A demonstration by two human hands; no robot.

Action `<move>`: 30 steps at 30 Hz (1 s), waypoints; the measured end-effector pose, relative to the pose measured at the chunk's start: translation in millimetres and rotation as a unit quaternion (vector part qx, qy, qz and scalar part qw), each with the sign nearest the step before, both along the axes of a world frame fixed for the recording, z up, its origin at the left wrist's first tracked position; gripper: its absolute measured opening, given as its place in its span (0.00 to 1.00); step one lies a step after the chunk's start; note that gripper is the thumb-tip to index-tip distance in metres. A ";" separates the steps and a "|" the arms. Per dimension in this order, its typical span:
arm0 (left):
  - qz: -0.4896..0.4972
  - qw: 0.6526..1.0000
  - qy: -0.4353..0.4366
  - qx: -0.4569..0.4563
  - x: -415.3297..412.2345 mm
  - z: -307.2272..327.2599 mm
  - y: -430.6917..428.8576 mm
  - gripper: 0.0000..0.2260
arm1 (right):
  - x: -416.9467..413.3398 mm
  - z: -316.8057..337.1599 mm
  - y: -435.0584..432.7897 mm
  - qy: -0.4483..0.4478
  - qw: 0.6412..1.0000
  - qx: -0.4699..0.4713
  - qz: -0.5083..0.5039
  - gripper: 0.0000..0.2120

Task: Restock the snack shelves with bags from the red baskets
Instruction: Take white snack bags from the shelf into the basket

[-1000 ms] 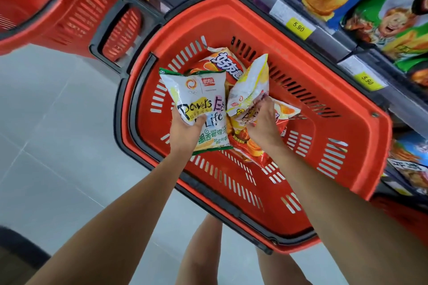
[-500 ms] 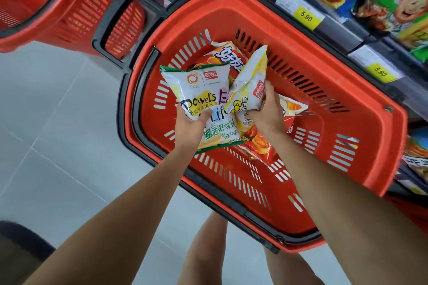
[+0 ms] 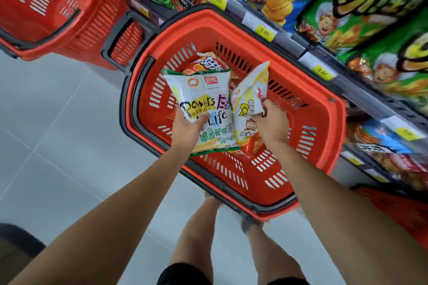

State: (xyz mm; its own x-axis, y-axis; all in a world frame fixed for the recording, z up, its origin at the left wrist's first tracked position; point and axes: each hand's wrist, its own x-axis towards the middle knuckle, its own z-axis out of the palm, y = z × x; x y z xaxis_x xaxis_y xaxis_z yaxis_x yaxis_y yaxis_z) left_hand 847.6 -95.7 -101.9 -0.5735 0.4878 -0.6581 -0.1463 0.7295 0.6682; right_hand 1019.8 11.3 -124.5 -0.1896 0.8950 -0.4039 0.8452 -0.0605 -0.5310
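Observation:
A red basket [image 3: 319, 127] sits on the floor against the snack shelves [image 3: 308, 51]. My left hand [image 3: 187, 132] grips a white bag with green edges [image 3: 203, 97] over the basket. My right hand [image 3: 271, 122] grips a white and yellow bag [image 3: 249, 99], held tilted beside the first. Under both, orange-red bags [image 3: 208, 62] lie on the basket's bottom, partly hidden.
A second red basket [image 3: 58, 7] stands at the upper left, its black handle [image 3: 115, 37] close to the first. Shelf rails carry yellow price tags [image 3: 264, 32] under blue and green bags [image 3: 361, 18]. Another red basket edge [image 3: 398, 210] shows at the right. Grey tiled floor [image 3: 58, 134] lies left.
Both hands have lifted their bags a little higher above the basket. The white and yellow bag has come clear of the orange-red bags.

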 end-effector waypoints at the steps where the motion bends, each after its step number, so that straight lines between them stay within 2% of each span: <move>1: -0.011 1.000 0.008 0.003 5.4 10.2 -0.9 0.31 | 7.3 12.0 -1.6 -0.005 1.000 0.003 -0.001 0.12; 3: -0.021 1.000 0.017 0.008 16.2 33.0 -4.4 0.34 | 21.4 35.9 -4.7 -0.020 1.000 0.009 0.008 0.12; 7: 0.002 0.999 0.037 0.022 40.6 82.7 -17.2 0.28 | 53.8 90.8 -11.5 -0.054 0.997 0.028 0.038 0.10; 10: 0.019 0.998 0.034 0.040 65.8 127.7 -29.3 0.27 | 83.7 142.6 -22.1 -0.072 0.992 0.059 0.083 0.09; 14: -0.002 0.995 0.057 0.079 100.9 186.1 -41.3 0.39 | 126.5 209.8 -37.9 -0.080 0.986 0.103 0.105 0.13; 17: -0.016 0.991 0.073 0.108 126.9 228.2 -48.2 0.36 | 161.8 254.1 -49.4 -0.078 0.985 0.125 0.092 0.12; 20: -0.034 0.989 0.068 0.126 147.9 263.6 -50.2 0.43 | 194.1 296.6 -56.7 -0.067 0.983 0.157 0.071 0.15; 24: -0.050 0.984 0.043 0.167 170.7 312.1 -45.5 0.41 | 228.6 358.1 -67.9 -0.089 0.971 0.216 0.046 0.12; 30: -0.111 0.965 0.032 0.237 204.3 398.0 -49.5 0.43 | 273.5 452.7 -107.4 -0.107 0.948 0.298 -0.015 0.11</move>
